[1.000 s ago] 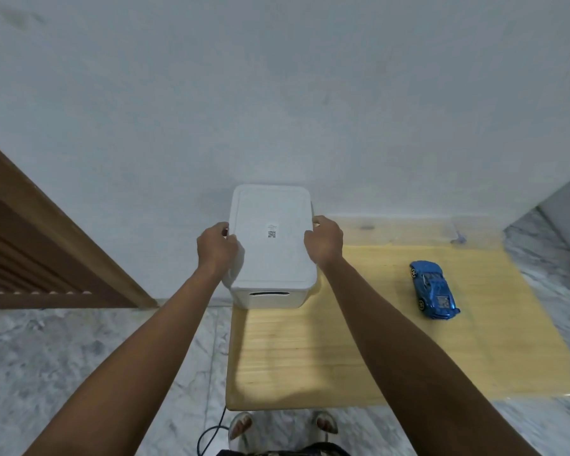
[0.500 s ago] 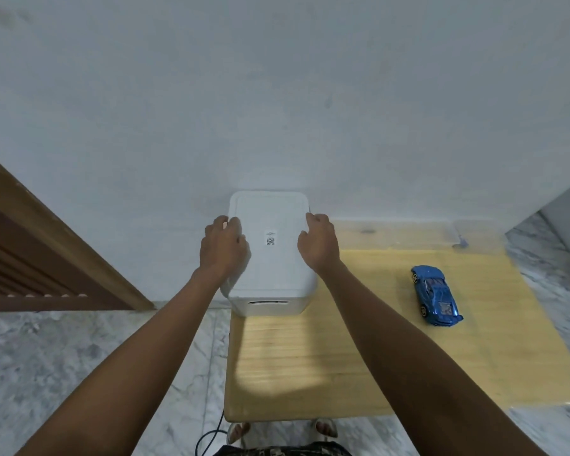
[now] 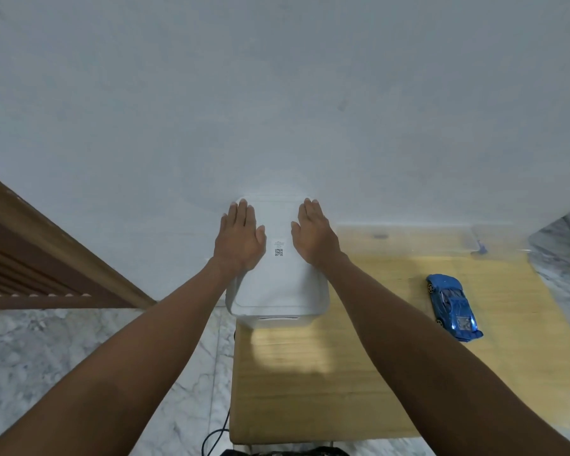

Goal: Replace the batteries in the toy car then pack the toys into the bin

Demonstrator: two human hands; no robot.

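Centrally, one white lidded bin (image 3: 278, 284) on a wooden table (image 3: 359, 373); one blue toy car (image 3: 453, 306) right of centre. Left hand (image 3: 241, 240) and right hand (image 3: 315, 236) flat on the lid, fingers straight and together.

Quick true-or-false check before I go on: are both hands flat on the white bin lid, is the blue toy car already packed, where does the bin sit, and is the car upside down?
1. Both the left hand and right hand lie flat on the white plastic bin lid. True.
2. The blue toy car is inside the bin. False: it lies on the light wooden table, right of the bin.
3. The bin sits at the table's far left corner. True.
4. The left hand grips the car. False: it rests on the lid.
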